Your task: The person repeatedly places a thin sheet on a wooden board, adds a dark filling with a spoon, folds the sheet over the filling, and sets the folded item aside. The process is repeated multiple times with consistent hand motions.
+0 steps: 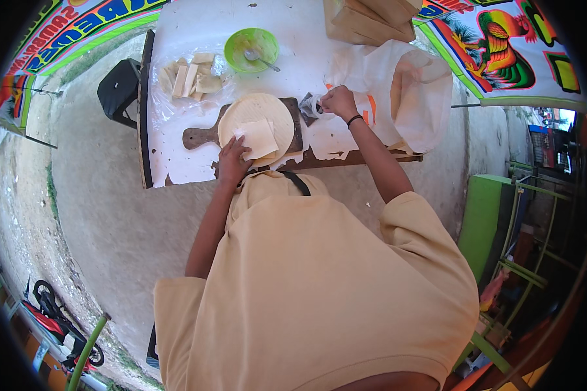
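On the white table [176,26] a green bowl [251,47] is seen, round and made of plastic, with a metal spoon [262,60] lying in it. What else is in the bowl cannot be told. Just left of the bowl, a clear plastic bag [169,98] is spread flat, and pale folded wraps [192,78] are piled on it. Brown paper bags [368,19] are stood at the far edge of the table. A big white plastic bag [414,91] is slumped at the right side, soft and crinkled, with its mouth open; what is inside it cannot be made out.

A dark wooden board [199,137] with a handle is laid near the front edge. A stack of thin round sheets [257,114] is placed on it, pale and smooth. One square folded sheet [259,138] is set on top, toward the near side.

The left hand [231,159] is laid flat on the near edge of the round stack, with its fingers touching the folded square. The hand is open, and nothing is gripped by it. The right hand [339,102] is held just right of the board, well apart from the folded square. It is closed, and a small crumpled bit of plastic [310,107] is pinched in its fingers. A black band is worn on that wrist.
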The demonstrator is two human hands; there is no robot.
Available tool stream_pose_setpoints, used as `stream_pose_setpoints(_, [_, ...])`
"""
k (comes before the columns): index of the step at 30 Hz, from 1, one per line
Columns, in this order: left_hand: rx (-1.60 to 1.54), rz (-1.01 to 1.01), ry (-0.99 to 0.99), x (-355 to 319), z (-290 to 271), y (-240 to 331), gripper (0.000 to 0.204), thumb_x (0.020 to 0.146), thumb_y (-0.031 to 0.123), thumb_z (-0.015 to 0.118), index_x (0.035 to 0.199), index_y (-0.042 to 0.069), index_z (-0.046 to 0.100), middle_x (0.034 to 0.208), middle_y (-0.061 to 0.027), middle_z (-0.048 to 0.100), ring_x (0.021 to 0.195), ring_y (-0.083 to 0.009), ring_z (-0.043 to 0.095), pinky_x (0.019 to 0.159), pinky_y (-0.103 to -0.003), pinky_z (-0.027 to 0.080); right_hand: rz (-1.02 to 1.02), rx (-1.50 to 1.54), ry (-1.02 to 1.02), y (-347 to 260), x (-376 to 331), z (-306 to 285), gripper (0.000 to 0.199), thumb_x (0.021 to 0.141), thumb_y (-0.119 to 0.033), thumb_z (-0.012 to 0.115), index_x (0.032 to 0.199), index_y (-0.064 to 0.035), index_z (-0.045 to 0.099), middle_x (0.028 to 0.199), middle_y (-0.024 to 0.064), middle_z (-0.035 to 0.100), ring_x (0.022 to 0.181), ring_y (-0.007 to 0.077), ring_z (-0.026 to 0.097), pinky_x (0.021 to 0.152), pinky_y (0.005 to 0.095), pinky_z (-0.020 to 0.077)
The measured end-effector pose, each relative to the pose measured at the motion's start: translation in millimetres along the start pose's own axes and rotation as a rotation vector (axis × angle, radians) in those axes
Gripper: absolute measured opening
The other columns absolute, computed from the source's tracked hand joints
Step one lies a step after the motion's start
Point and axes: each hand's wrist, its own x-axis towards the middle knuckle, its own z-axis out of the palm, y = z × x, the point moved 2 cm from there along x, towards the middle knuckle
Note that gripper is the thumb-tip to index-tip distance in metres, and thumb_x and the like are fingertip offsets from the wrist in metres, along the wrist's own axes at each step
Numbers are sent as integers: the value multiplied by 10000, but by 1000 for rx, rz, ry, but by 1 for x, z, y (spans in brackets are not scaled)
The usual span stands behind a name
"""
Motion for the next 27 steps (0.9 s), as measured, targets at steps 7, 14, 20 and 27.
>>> stream_pose_setpoints(7, [-52, -11, 18, 4, -8, 11, 635, 619, 107, 802, 1209, 65, 570, 1085, -77, 628, 1279, -334, 463, 1046, -442, 376, -109, 51, -193, -69, -22, 73, 97, 746, -54, 735, 782, 33, 710, 679, 100, 698, 558, 127, 670, 542, 252, 552])
stream_pose_setpoints(14, [-53, 4, 61, 3, -10, 10, 674, 604, 94, 805, 1225, 32, 550, 960, -94, 630, 1236, -347, 502, 1035, -447, 405, -422, -236, -346, -110, -55, 151, 79, 717, -34, 724, 791, -6, 724, 762, 159, 701, 732, 256, 698, 699, 337, 556])
stream_pose_setpoints(20, [-65, 10, 64, 4, -12, 11, 629, 613, 101, 806, 1193, 22, 575, 953, -98, 643, 1216, -338, 520, 1029, -427, 419, -489, -312, -393, -109, -61, 164, 79, 736, -40, 683, 801, -20, 724, 815, 166, 701, 799, 294, 690, 752, 371, 552])
stream_pose_setpoints(27, [74, 15, 85, 9, -11, 10, 298, 662, 134, 787, 935, 94, 674, 1211, -89, 635, 1252, -301, 503, 1003, -458, 409, -535, -347, -416, -110, -66, 157, 104, 763, -64, 652, 836, -36, 721, 854, 185, 692, 836, 329, 677, 776, 389, 543])
